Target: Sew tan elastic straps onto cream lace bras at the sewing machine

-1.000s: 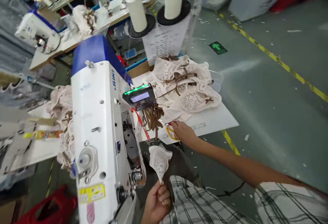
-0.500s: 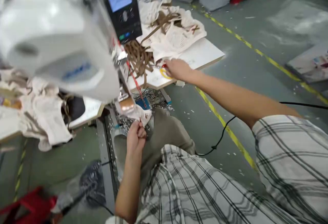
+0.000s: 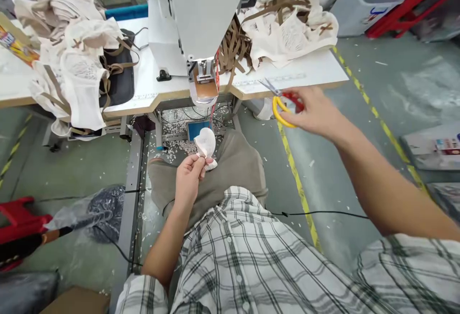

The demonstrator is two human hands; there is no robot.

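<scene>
Two translucent bins (image 3: 354, 20) stand beyond the white table (image 3: 318, 72); I cannot make out their contents. My left hand (image 3: 189, 175) pinches a small white fabric cup (image 3: 206, 141) above my lap (image 3: 242, 160); my right hand (image 3: 316, 112) grips scissors (image 3: 276, 93) near the table's edge.

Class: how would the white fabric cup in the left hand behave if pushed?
The white fabric cup is probably light: the left hand merely pinches it. It likely holds some shape, its rounded part standing above that pinch, though its thin-looking fabric should bend.
</scene>
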